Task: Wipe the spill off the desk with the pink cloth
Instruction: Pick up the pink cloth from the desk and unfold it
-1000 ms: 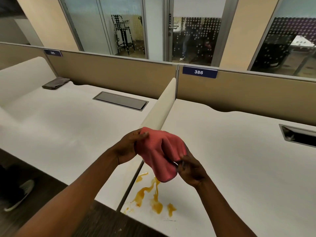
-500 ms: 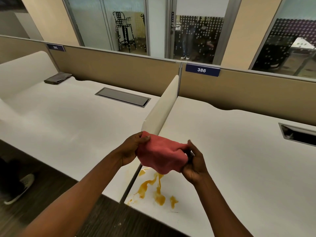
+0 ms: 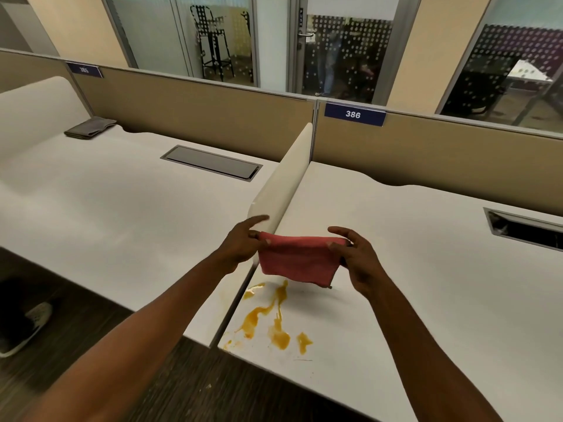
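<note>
The pink cloth [image 3: 297,259] hangs flat in the air between my hands, above the white desk [image 3: 411,284]. My left hand [image 3: 243,243] pinches its upper left corner and my right hand [image 3: 355,257] pinches its upper right corner. Just below and in front of the cloth, an orange-yellow spill [image 3: 271,319] lies in streaks and blobs near the desk's front left corner. The cloth does not touch the spill.
A low white divider [image 3: 283,178] separates this desk from the left desk [image 3: 106,214], where a folded grey cloth [image 3: 88,129] lies at the back. Cable hatches [image 3: 210,162] sit in both desks. Beige partitions stand behind. A shoe [image 3: 24,327] rests on the dark floor.
The cloth was bunched up between my hands; now both hands have moved apart and it is spread out flat, hanging by its top corners.
</note>
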Action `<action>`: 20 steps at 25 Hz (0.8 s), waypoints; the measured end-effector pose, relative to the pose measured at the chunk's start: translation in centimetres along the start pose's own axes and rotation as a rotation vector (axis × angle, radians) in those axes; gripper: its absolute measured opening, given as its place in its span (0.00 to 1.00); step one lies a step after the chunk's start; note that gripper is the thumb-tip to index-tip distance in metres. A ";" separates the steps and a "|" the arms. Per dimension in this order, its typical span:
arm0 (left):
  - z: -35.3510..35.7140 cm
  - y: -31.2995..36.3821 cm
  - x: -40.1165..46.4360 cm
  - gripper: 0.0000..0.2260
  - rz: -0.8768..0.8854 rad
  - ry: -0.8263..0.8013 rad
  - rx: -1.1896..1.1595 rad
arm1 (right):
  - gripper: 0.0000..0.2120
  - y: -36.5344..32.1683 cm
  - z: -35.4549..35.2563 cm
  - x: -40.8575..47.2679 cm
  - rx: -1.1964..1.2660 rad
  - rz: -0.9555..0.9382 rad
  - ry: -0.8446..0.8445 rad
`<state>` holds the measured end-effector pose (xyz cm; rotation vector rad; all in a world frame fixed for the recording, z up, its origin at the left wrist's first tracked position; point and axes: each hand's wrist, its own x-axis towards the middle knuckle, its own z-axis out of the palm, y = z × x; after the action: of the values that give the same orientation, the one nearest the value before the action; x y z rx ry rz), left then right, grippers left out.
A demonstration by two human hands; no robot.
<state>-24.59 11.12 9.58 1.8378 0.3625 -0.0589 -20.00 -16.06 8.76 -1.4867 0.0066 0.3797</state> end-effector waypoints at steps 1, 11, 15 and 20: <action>0.1 0.1 0.5 0.19 0.051 0.027 0.118 | 0.16 -0.4 -0.3 0.4 -0.098 -0.046 -0.010; 1.7 1.7 2.7 0.06 0.343 0.328 0.690 | 0.17 -2.6 -0.2 4.7 -0.652 -0.300 0.256; 1.7 -2.8 0.6 0.06 0.308 0.212 0.792 | 0.16 3.1 -1.6 3.1 -0.463 -0.066 0.132; 2.2 -8.5 -1.6 0.09 0.256 0.047 0.958 | 0.10 9.3 -1.5 0.8 -0.496 0.041 0.077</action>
<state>-28.11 10.78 1.41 2.8233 0.1189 -0.0098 -21.19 -17.01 -0.55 -1.9937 0.0040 0.3730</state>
